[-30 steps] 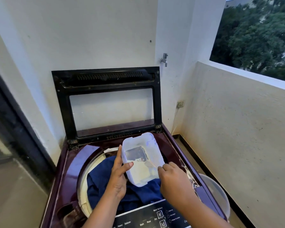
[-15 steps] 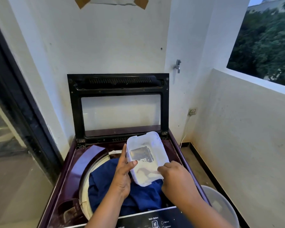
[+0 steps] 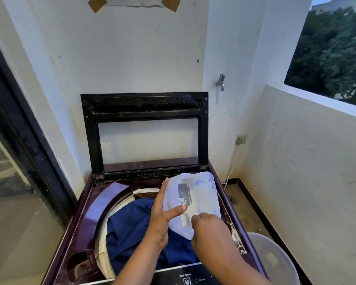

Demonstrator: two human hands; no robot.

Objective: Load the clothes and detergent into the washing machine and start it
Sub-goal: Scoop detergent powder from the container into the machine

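Note:
A maroon top-loading washing machine [image 3: 86,219] stands with its black glass lid [image 3: 144,105] raised against the wall. Dark blue clothes [image 3: 132,229] fill the drum. Over the drum's right side a white plastic detergent box [image 3: 203,194] with pale powder inside is tilted up on its left edge. My left hand [image 3: 162,214] holds the box's left rim, fingers along the outside and thumb across the inside. My right hand [image 3: 210,229] grips the box's near right corner, fingers curled. The control panel [image 3: 191,278] lies at the bottom edge.
A grey plastic tub [image 3: 275,262] stands on the floor right of the machine. A tap [image 3: 221,81] and a wall socket [image 3: 240,139] with a white cord sit on the right wall. A dark-framed glass door [image 3: 12,161] is on the left.
The box has tipped steeper toward the left over the drum, with both hands keeping hold of it. The camera has tilted up, showing more wall.

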